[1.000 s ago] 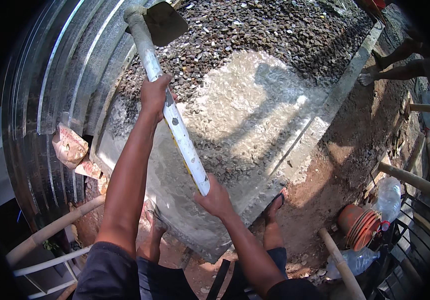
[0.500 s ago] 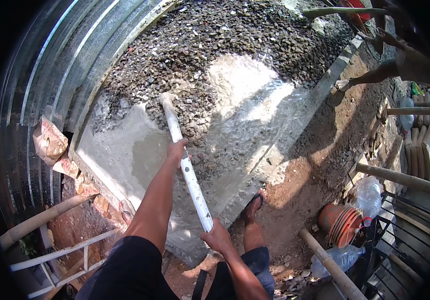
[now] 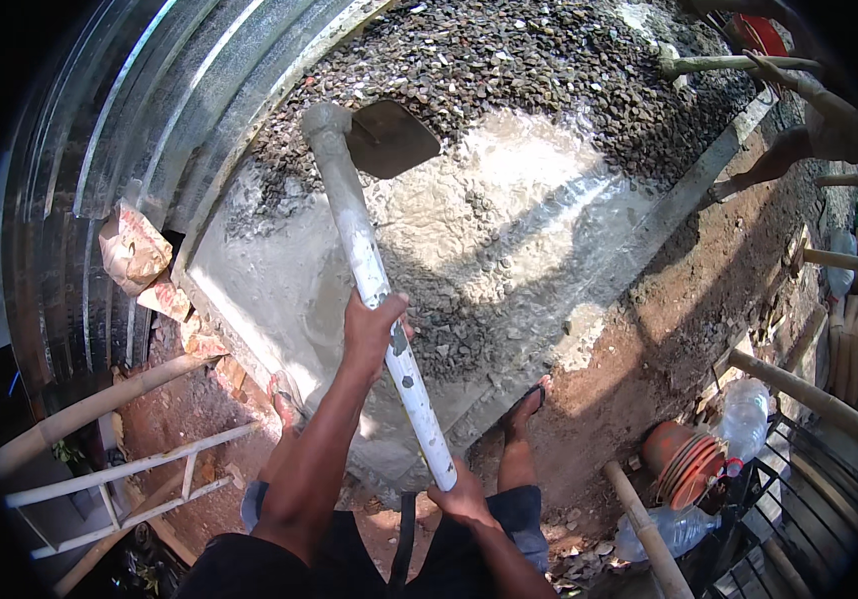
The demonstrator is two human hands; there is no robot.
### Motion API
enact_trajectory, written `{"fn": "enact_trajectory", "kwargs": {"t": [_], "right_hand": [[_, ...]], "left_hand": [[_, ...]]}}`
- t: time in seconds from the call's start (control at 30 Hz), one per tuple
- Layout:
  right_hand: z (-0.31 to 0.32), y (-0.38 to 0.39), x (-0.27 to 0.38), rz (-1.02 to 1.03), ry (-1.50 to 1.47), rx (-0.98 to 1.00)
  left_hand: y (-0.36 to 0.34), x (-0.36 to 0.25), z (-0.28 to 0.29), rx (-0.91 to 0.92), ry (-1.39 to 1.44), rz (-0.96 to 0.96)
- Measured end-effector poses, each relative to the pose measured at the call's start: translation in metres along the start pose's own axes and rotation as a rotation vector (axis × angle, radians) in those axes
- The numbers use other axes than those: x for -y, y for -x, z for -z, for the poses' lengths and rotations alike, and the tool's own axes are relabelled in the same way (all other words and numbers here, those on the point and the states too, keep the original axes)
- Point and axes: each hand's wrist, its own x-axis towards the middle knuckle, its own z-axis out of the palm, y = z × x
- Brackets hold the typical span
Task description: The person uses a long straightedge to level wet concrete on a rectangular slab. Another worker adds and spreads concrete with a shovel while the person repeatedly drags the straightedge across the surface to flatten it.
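The left hand [image 3: 373,334] is wrapped round the hoe [image 3: 360,238] mid-handle, the right hand [image 3: 463,495] closed at its butt (spaced apart, presumably for leverage), the blade [image 3: 394,140] hanging over gravel [image 3: 509,52] and wet concrete [image 3: 274,270]!

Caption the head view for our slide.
Left-hand fingers and right-hand fingers grip a hoe over gravel and grey mix.

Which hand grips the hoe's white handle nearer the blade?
The left hand: it wraps the white, chipped round handle partway up; the right hand grips its lower end, farther from the flat dark metal blade.
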Motion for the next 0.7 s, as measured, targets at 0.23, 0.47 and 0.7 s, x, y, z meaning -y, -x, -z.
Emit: {"fn": "enact_trajectory", "kwargs": {"t": [0.23, 0.47, 0.7], "right_hand": [[0.064, -0.193, 0.017, -0.01, -0.491, 0.066], [0.034, -0.093, -0.027, -0.208, -0.651, 0.09], [-0.017, 0.053, -0.005, -0.328, -0.615, 0.091]], "left_hand": [[-0.236, 0.063, -0.112, -0.059, -0.376, -0.135], [-0.193, 0.178, -0.099, 0.011, -0.454, 0.162], [-0.062, 0.18, -0.044, 0.016, -0.44, 0.408]]}}
